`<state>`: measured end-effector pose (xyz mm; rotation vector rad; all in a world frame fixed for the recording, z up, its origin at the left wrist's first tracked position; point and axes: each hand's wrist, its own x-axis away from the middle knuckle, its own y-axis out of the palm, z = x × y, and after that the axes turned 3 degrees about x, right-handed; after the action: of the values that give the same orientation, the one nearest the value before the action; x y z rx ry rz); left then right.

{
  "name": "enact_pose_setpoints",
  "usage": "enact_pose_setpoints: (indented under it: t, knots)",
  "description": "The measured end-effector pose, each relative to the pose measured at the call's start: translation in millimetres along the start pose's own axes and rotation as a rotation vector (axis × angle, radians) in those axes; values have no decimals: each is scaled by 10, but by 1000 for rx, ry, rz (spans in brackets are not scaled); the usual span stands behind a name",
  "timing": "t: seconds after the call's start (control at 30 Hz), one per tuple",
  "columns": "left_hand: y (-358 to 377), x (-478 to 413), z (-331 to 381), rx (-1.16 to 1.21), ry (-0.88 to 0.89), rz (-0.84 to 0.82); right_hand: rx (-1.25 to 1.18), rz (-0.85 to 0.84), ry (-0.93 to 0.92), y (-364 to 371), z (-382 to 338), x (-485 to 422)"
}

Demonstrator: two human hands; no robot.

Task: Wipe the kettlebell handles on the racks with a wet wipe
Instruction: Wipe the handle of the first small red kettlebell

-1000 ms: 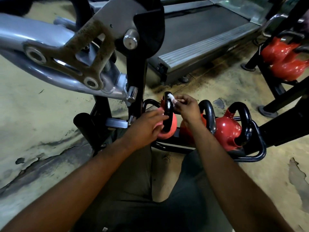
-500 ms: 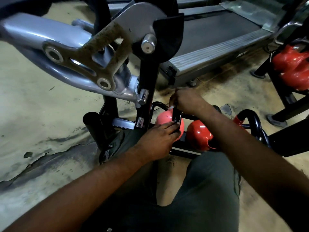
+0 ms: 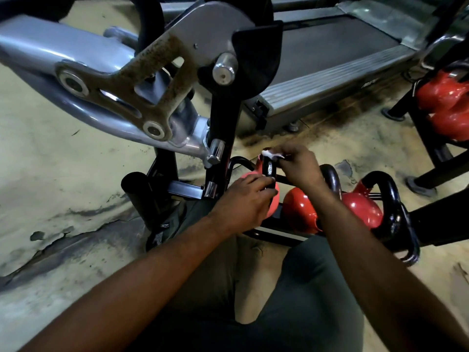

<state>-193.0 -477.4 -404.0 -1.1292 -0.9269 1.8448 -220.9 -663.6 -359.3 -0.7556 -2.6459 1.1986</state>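
The left hand (image 3: 243, 201) is closed over the kettlebell (image 3: 275, 205) where the foot of its black handle (image 3: 268, 170) meets the pink-red bell, fingers curled across it. This looks like a steadying grip, so the bell does not rock or roll on the low rack (image 3: 276, 239) while the other hand rubs. The right hand (image 3: 298, 166) sits just beyond and above the left, with its fingers and thumb pinched on a small white wet wipe (image 3: 272, 154) that is pressed to the crown of the handle. The wipe is bunched small, probably so the fingertips can push it around the bar rather than drag it flat. The handle loop stands nearly upright and leans a little away from the person. It is seen almost edge-on, so its long axis runs from the left fingertips up to the right fingertips. Only the top of the loop is under the wipe now, and I judge the near leg between the two hands is yet to be covered. Two more red kettlebells wait on the same rack: one (image 3: 300, 212) directly under the right wrist, the other (image 3: 363, 208) further out on that side — their black handles also upright. A grey machine arm (image 3: 83, 80) hangs above the left forearm, which may be why both hands work low and close together.
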Motion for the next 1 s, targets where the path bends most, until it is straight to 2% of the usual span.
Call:
enact_pose_setpoints:
  t: [0.07, 0.17, 0.23, 0.37, 0.43, 0.67, 0.7, 0.77, 0.83, 0.9, 1.0]
  knots:
    - [17, -155, -47, 34, -28, 28, -165, 65, 146, 49, 64, -80]
    - [72, -217, -98, 60, -57, 56, -317, -76, 257, 69, 79, -379]
    - [116, -190, -81, 78, -53, 56, -142, -157, 209, 25, 91, -408]
    - [79, -242, -87, 90, -27, 68, 443, -274, -106, -101, -104, -502]
    - [49, -253, -160, 84, -37, 66, 635, -346, -182, -31, -281, -665]
    - [129, -200, -112, 76, -35, 14, 758, -593, 44, 159, -341, -1035]
    - [142, -196, -116, 93, -38, 26, 641, -607, 69, 250, -308, -1033]
    - [174, -175, -137, 124, -47, 49, 637, -673, 146, 384, -412, -998]
    - [181, -172, -145, 118, -60, 32, 559, -514, 216, 349, -458, -1018]
    - [126, -233, -170, 101, -51, 6, 434, -511, 275, 188, -337, -1118]
    - [46, -297, -249, 100, -56, 17, -94, -332, 521, 47, -62, -1044]
